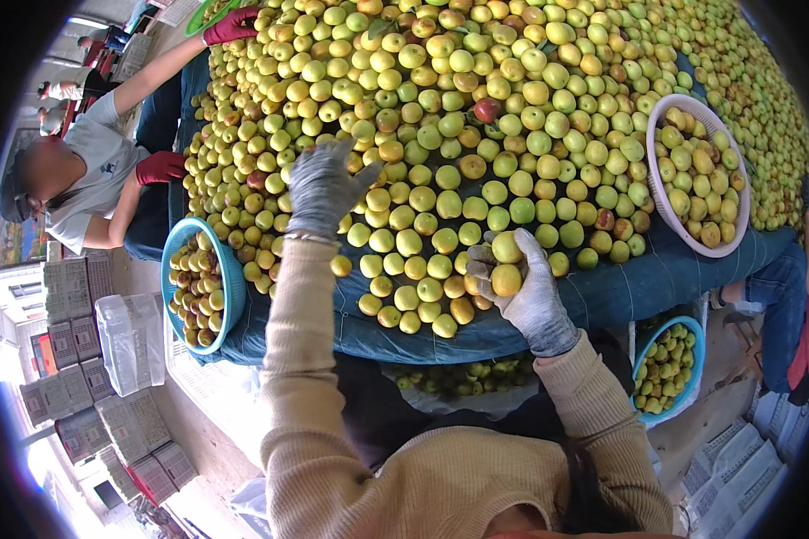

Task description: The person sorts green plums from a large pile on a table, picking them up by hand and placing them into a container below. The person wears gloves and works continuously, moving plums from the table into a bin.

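My left hand [327, 185], in a grey knitted glove, reaches over the heap of yellow-green fruits [445, 141], which look like jujubes. Its thumb and fingers are apart and slightly blurred; no fruit shows in it, though the palm side is hidden. In my right hand [536, 300], gloved alike and turned palm up, two yellow fruits [507, 263] sit between thumb and fingers. That hand is above the near edge of the blue cloth-covered table [438, 347]. Loose fruits lie on the cloth between my hands. One dark red fruit [487, 110] stands out in the heap.
A blue basket [236, 296] of browner fruits stands at left, a pink basket [654, 182] at right. Another blue basket [698, 360] sits below the table's right side. A co-worker [98, 162] in red gloves works at left; another person's leg [775, 303] shows at right. Crates [74, 290] are stacked at left.
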`<state>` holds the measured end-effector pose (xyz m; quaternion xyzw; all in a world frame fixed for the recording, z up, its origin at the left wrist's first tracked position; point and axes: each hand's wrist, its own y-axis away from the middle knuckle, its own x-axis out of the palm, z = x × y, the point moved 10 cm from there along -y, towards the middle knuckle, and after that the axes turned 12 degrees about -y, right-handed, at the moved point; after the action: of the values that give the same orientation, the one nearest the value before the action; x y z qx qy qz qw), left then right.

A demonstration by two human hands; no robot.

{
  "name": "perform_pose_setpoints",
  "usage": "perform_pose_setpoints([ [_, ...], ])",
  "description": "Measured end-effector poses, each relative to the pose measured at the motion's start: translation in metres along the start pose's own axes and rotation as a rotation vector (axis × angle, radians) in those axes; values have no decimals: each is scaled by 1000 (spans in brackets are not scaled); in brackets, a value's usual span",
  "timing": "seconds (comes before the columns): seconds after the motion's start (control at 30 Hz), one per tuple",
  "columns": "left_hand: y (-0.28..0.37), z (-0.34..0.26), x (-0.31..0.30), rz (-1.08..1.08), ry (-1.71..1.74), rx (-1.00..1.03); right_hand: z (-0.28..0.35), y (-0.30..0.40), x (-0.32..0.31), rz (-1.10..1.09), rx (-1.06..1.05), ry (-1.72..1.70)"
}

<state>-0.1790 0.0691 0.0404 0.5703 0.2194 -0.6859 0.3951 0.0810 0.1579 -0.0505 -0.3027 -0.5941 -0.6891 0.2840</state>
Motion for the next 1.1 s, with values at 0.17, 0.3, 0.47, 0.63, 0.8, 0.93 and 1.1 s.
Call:
perform_pose_setpoints([
  [0.17, -9, -46, 12, -107, 251, -174, 2, 1, 3, 9, -24, 11],
  [0.3, 15, -83, 8, -107, 226, -152, 2, 3, 4, -3, -16, -15],
  [0.47, 37, -119, -1, -33, 232, -31, 7, 4, 11, 42, -29, -55],
  [0.63, 72, -141, 0, 17, 237, 154, 16, 3, 12, 104, -100, -61],
  [0.8, 113, -127, -8, -7, 473, 385, 17, 2, 12, 147, -80, -118],
  [0.93, 137, -114, -59, -153, 906, 458, 17, 2, 10, 132, -67, -173],
  [1.1, 187, -129, -148, -125, 1561, 780, 17, 2, -1, 67, -63, -152],
])
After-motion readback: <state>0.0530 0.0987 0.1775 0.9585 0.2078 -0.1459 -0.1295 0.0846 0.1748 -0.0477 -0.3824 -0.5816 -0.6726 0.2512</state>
